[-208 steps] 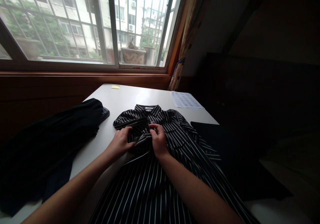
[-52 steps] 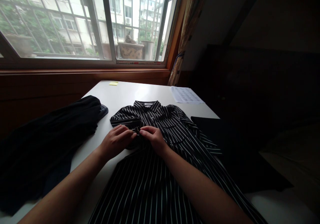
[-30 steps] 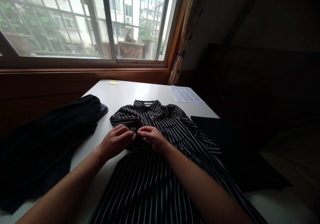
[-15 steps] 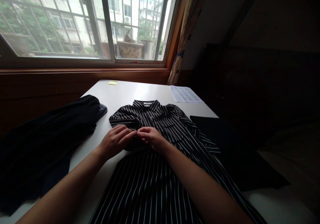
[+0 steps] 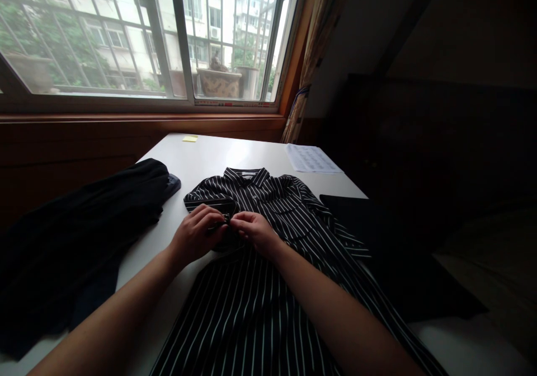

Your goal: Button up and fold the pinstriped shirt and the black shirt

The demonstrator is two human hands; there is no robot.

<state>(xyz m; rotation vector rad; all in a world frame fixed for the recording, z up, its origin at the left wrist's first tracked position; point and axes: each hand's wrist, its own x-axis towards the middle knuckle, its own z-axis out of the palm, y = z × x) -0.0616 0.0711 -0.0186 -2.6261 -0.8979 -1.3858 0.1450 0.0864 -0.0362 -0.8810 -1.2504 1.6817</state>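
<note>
A black shirt with white stripes (image 5: pixel 251 286) lies spread on the white table, its collar toward the window. The sleeve on the left (image 5: pixel 210 201) is folded in across the front. My left hand (image 5: pixel 197 231) pinches fabric at the end of this sleeve, thumb and fingers closed. Just beside it, fingertips nearly meeting, my right hand (image 5: pixel 254 231) is closed on the same bit of sleeve. The fingers hide the exact spot they grip. The sleeve on the right (image 5: pixel 331 219) lies flat, angled outward.
Dark folded clothes (image 5: pixel 84 236) lie along the left of the table (image 5: pixel 247 151). On the right is a flat dark cloth (image 5: pixel 386 247). Printed sheets (image 5: pixel 314 159) and a yellow sticky note (image 5: pixel 190 139) rest at the far side, below a barred window (image 5: pixel 222 40).
My left fingers have shifted, lifting and bending so that a small gap with dark fabric shows between thumb and fingers. My right hand stays almost in place.
</note>
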